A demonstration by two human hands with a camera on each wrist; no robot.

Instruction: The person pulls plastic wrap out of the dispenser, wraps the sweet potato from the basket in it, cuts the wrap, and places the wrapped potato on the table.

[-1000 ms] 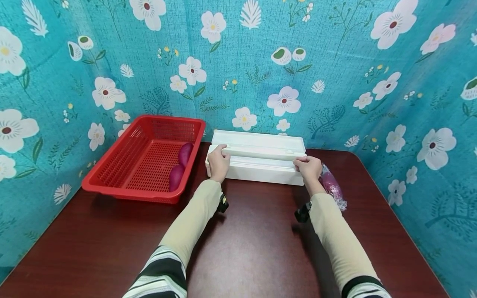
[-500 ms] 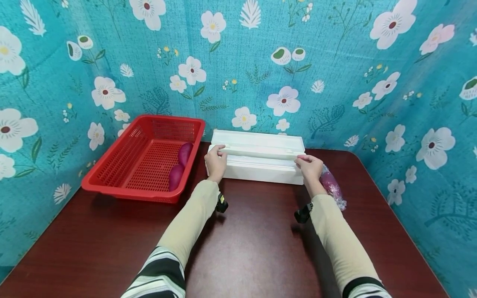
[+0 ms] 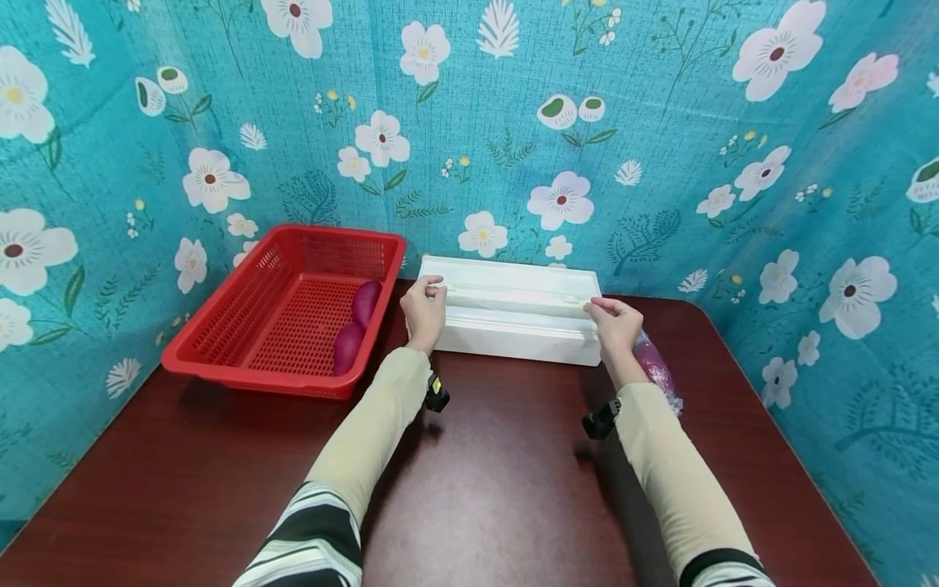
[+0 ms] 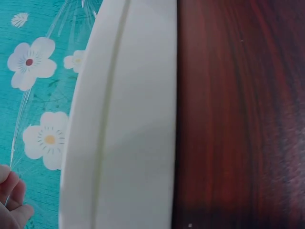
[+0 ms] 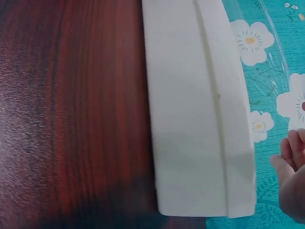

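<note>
A long white cling film dispenser (image 3: pixel 519 342) stands at the back of the table with its lid (image 3: pixel 513 277) raised. Clear cling film (image 4: pixel 23 119) stretches up out of it in creased strands, plain in both wrist views. At the dispenser's left end my left hand (image 3: pixel 424 314) pinches one corner of the film between thumb and fingers. My right hand (image 3: pixel 618 324) pinches the film at the right end, its fingertips just over the dispenser's edge. Between the two hands the sheet is nearly invisible in the head view.
A red perforated basket (image 3: pixel 257 375) on the left holds two oblong purple vegetables (image 3: pixel 348 346). Beside my right wrist lies a similar purple one wrapped in clear film (image 3: pixel 655 363). A flowered turquoise cloth (image 3: pixel 469 163) hangs behind the dark wooden table (image 3: pixel 506 489).
Both hands have risen slightly from the dispenser's edge and spread a little apart, drawing the cling film up. Basket, dispenser and wrapped vegetable keep their places.
</note>
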